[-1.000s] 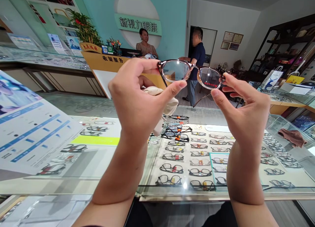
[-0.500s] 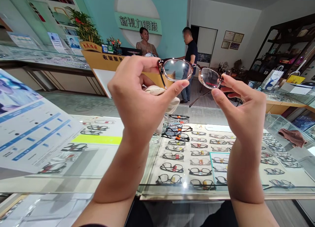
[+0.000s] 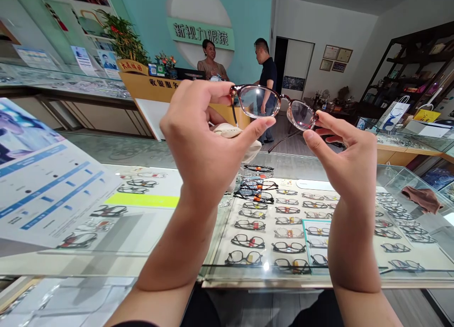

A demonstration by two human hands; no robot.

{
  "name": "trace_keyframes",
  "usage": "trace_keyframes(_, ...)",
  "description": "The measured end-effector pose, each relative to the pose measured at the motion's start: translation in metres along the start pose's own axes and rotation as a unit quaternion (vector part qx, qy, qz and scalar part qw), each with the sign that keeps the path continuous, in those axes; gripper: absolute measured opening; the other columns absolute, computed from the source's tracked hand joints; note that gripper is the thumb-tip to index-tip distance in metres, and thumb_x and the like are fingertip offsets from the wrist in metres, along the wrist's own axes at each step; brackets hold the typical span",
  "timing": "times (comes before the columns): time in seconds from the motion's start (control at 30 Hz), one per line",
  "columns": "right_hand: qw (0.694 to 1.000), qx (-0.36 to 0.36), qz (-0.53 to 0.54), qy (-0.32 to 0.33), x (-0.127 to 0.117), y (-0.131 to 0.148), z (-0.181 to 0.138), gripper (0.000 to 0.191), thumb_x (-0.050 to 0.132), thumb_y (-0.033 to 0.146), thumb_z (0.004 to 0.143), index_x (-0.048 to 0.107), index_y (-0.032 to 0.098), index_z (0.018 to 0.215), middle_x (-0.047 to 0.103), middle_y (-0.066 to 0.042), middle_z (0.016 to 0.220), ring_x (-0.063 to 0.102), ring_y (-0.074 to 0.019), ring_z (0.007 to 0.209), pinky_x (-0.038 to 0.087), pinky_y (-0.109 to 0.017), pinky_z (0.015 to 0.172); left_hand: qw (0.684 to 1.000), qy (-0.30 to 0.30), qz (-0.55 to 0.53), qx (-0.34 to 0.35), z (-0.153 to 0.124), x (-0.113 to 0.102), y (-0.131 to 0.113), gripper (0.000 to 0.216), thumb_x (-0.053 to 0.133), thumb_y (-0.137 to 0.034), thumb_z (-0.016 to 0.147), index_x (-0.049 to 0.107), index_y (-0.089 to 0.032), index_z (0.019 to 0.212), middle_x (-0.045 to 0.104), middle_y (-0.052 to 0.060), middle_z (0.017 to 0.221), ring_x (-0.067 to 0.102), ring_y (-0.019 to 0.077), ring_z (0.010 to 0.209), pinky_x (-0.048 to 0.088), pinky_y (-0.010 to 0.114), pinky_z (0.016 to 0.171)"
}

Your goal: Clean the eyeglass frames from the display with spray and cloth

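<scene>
A pair of eyeglasses (image 3: 284,98) with a dark-and-clear frame is held up in front of me, above the glass display counter. My left hand (image 3: 207,145) is closed on its left end, fingers at the hinge and thumb below the lens. A pale cloth (image 3: 251,152) is bunched in the same hand, partly hidden behind the thumb. At the right end of the frame, my right hand (image 3: 351,152) pinches the hinge between thumb and fingers. One temple arm hangs down behind the right lens, on which small red lettering shows.
Below lies the display counter (image 3: 227,275) with rows of spectacle frames under glass. A stack of frames (image 3: 256,193) stands on it. To the left is a printed leaflet (image 3: 46,185); on the right, a brown cloth (image 3: 421,199). Two people are at the far cash desk (image 3: 133,83).
The eyeglasses have turned, so the right lens looks narrower. My right hand has shifted slightly left, my left slightly right. The standing person in the dark shirt has moved a little left.
</scene>
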State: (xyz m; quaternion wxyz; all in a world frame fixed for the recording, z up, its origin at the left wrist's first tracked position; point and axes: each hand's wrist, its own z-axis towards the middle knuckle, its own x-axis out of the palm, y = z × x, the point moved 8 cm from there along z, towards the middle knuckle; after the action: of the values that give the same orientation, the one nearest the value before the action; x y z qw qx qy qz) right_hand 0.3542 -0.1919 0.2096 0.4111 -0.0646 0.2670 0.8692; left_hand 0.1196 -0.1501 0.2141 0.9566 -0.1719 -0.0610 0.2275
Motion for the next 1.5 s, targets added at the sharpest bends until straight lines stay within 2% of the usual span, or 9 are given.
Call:
trace_keyframes(0.17,1.0,-0.002,-0.001,-0.001,0.0,0.0,0.0,0.039,0.072,0.044,0.091,0.076,0.03,0.127,0.081,-0.005,0.114,0.077,-0.0251,0.1,0.064,-0.05,0.091,1.0,0.011,-0.004,-0.002,0.001,0.002,-0.001,0.04,0.09,-0.048,0.076,0.071,-0.028,0.105,0.07,0.006,0.105,0.07,0.0333,0.109,0.062,0.046,0.072)
trace_keyframes(0.5,1.0,0.015,0.001,0.001,0.001,0.0,0.001,0.038,0.074,0.041,0.089,0.077,0.03,0.125,0.081,-0.005,0.115,0.076,-0.025,0.1,0.063,-0.05,0.092,0.999,-0.004,0.037,0.016,0.001,0.0,-0.004,0.048,0.091,-0.056,0.071,0.071,-0.028,0.103,0.072,0.005,0.1,0.073,0.0309,0.097,0.065,0.049,0.076)
trace_keyframes(0.7,0.999,-0.006,-0.011,-0.051,-0.005,0.007,-0.001,0.038,0.074,0.04,0.089,0.076,0.027,0.125,0.08,-0.006,0.115,0.074,-0.0231,0.098,0.062,-0.046,0.092,0.999,0.021,0.024,-0.004,0.001,0.005,0.006,0.052,0.086,-0.066,0.072,0.073,-0.029,0.104,0.075,0.005,0.102,0.074,0.0312,0.095,0.064,0.046,0.072)
trace_keyframes(0.8,0.997,-0.016,-0.014,-0.071,-0.006,0.012,-0.003,0.037,0.072,0.039,0.09,0.075,0.029,0.126,0.078,-0.007,0.118,0.073,-0.0249,0.103,0.061,-0.048,0.094,0.999,0.041,0.008,-0.023,0.001,0.008,0.012,0.051,0.087,-0.066,0.071,0.074,-0.03,0.105,0.077,0.005,0.102,0.074,0.0309,0.091,0.062,0.045,0.069)
trace_keyframes(1.07,0.996,-0.029,-0.027,-0.082,-0.007,0.018,-0.005,0.035,0.067,0.042,0.094,0.071,0.032,0.128,0.075,-0.007,0.12,0.071,-0.0278,0.109,0.06,-0.052,0.098,0.997,0.056,-0.013,-0.044,0.001,0.009,0.017,0.051,0.086,-0.068,0.071,0.076,-0.032,0.105,0.078,0.004,0.101,0.074,0.0294,0.087,0.059,0.043,0.067)
trace_keyframes(1.23,0.995,-0.039,-0.044,-0.084,-0.007,0.023,-0.006,0.037,0.065,0.041,0.096,0.067,0.034,0.132,0.073,-0.008,0.123,0.07,-0.0298,0.115,0.059,-0.053,0.098,0.995,0.065,0.002,-0.072,0.001,0.012,0.018,0.051,0.087,-0.066,0.07,0.076,-0.031,0.105,0.078,0.004,0.103,0.074,0.0313,0.091,0.059,0.045,0.072)
trace_keyframes(1.5,0.993,-0.059,-0.054,-0.09,-0.008,0.026,-0.008,0.038,0.062,0.04,0.098,0.064,0.034,0.135,0.072,-0.008,0.123,0.07,-0.0298,0.116,0.06,-0.053,0.096,0.995,0.075,-0.018,-0.063,-0.002,0.014,0.019,0.049,0.083,-0.07,0.074,0.075,-0.032,0.104,0.078,0.003,0.101,0.073,0.0295,0.092,0.057,0.044,0.071)
